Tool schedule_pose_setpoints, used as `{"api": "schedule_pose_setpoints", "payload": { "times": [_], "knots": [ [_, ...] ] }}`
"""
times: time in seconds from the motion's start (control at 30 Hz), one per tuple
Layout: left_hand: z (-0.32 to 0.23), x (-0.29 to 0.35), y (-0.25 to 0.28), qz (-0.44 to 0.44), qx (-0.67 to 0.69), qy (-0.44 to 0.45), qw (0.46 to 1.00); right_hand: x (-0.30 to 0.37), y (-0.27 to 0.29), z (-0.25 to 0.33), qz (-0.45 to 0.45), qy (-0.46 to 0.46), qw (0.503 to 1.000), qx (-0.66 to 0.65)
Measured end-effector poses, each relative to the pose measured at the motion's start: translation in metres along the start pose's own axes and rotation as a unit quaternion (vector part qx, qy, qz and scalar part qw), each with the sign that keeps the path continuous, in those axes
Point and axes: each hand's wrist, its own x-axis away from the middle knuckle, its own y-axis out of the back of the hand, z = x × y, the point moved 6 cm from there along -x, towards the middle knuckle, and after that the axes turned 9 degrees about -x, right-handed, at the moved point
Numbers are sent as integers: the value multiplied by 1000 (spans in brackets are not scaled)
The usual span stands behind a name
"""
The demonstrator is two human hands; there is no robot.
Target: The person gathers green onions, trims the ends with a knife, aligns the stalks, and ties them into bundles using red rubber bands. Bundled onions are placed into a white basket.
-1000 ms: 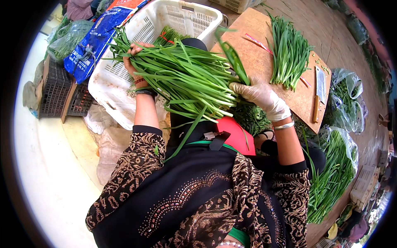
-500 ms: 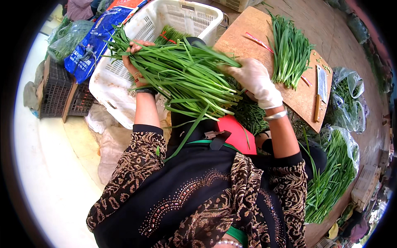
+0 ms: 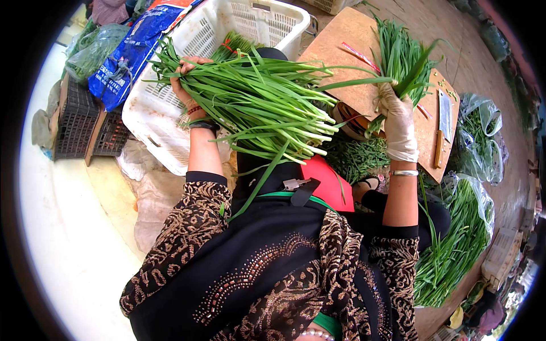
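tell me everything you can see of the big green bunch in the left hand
The bunch is a thick, loose sheaf of long, flat green leaves, paling to whitish stems whose ends fan out unevenly. No tie shows on it. It is held roughly sideways, leaf tips left, stem ends right and slightly lower; one long leaf droops below. The left hand grips its leafy end, and it partly hides the white crate.

L head cam, a wide fisheye, is looking down & fwd from above; chest is filling lower ctr v. close, greens are showing farther off.
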Motion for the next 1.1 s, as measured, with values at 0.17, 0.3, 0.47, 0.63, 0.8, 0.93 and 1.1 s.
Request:
{"api": "schedule_pose_setpoints", "payload": {
  "times": [0.17, 0.3, 0.47, 0.63, 0.8, 0.93, 1.1],
  "knots": [
    [1, 1, -14, -52, -105, -29, 993, -13, -78, 24, 161, 105, 978, 76],
    [-9, -3, 3, -56, -114, -22, 992, -17, -124, -12, 246, 9, 964, 99],
    [-15, -2, 27, -102, -73, -23, 992, -11, -74, 9, 126, 30, 984, 121],
    [-19, -12, 48, -51, 30, 32, 998, 41, 18, -5, 120, -122, 967, 188],
    [-29, -13, 25, -139, -171, -8, 975, 116, 55, -38, 246, -85, 711, 653],
    [-28, -14, -8, -185, -177, 0, 967, 98, -17, 50, 92, 98, 874, 467],
    [-25, -27, -26, -194, -176, 13, 965, 88, -130, 68, 214, 317, 760, 525]
  ]
}}
